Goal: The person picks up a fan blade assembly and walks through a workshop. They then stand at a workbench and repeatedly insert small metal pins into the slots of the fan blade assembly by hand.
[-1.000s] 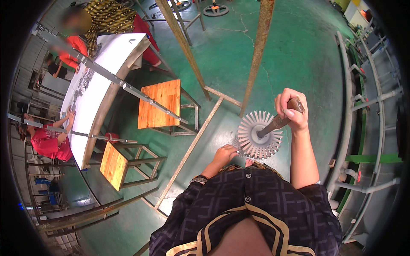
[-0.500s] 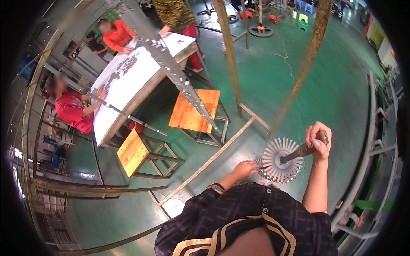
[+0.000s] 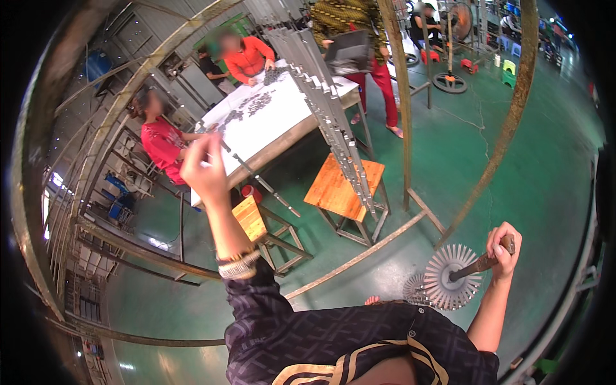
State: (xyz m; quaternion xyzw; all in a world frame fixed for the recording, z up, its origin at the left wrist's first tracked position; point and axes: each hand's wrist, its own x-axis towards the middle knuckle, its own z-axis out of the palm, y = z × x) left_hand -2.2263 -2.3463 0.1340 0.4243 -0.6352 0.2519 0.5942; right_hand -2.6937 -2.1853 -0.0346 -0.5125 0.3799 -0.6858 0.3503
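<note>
My right hand (image 3: 504,251) is closed around the end of a rusty brown rod (image 3: 482,263). That rod carries a round rack of grey metal strips (image 3: 441,290) fanned out like spokes, with a second fanned layer partly showing behind it. My left hand (image 3: 206,172) is raised on the left, blurred, with fingers bent together; whatever they pinch cannot be made out. It appears in front of the table, by the upper end of a thin bar (image 3: 260,178) carrying small grey pieces. Long grey hanging strips with many small pieces (image 3: 333,109) slant down right of it.
Two wooden-topped stools (image 3: 343,186) stand beyond a rusty frame bar (image 3: 359,253). Several people work around a white table (image 3: 282,119) strewn with dark pieces; one holds a black bin (image 3: 350,54). Rusty posts (image 3: 401,96) rise ahead, and curved bars enclose the left side.
My left hand has left the fanned metal strips and risen up and left. The right hand still grips the rod. The person by the table now holds a black bin. My view has shifted.
</note>
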